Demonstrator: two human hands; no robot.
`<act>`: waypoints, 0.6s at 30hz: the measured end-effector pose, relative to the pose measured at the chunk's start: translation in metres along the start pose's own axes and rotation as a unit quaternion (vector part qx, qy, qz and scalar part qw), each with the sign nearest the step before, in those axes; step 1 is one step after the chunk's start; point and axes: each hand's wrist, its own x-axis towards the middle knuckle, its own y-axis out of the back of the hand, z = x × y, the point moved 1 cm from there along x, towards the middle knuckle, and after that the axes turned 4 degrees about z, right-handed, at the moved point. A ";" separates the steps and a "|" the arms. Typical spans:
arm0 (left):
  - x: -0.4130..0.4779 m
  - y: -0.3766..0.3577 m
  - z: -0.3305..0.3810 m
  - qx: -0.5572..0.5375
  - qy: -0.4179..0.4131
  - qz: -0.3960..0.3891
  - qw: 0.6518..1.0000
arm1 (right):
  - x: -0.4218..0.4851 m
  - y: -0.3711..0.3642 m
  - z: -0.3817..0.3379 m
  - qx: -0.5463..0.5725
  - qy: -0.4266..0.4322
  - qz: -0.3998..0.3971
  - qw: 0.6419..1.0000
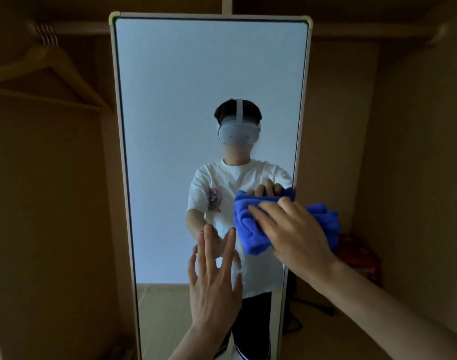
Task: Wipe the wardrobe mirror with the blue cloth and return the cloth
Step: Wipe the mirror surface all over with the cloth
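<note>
Head view: a tall mirror (196,74) stands in front of you inside a dim wardrobe.
Step in hand: wiping. By my reading you are working the lower right part of the glass, and the return of the cloth is not yet begun.
Cloth: the blue cloth (250,229) is bunched into a wad and pressed on the glass at the mirror's right edge, about waist height in your reflection.
Cloth axis: its long axis runs left to right. The left end lies on the glass, and the right end sticks out past the frame.
Mirror axis: long axis upright, glass facing you. Whether it leans back I cannot tell.
Right hand: your right hand (297,235) lies on the wad with fingers spread and nearly straight, pressing it to the glass. The thumb is hidden, so a pinch underneath cannot be ruled out.
Left hand: your left hand (214,276) is released, fingers straight and apart. Its fingertips meet their reflection low on the glass, just left of the cloth, and it holds nothing.
Next move: likely a sweep leftward or upward, since most of the glass lies above and left. Keep even pressure, and lift the left hand so it leaves no prints.
Surroundings: a wooden hanger (48,71) hangs on a rail at upper left. Something red (357,255) sits low at the right, too dark to name.
</note>
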 end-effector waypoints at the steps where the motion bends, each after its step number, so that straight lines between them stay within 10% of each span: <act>1: 0.000 0.000 0.002 0.000 0.001 -0.001 1.000 | -0.003 -0.001 -0.001 0.005 -0.001 0.000 1.000; 11: 0.000 0.003 0.007 0.020 0.000 -0.006 1.000 | 0.087 0.038 0.066 -0.048 -0.070 0.026 0.996; 18: 0.002 0.001 0.002 -0.021 0.004 -0.003 1.000 | -0.008 -0.001 0.009 -0.002 -0.016 0.014 1.000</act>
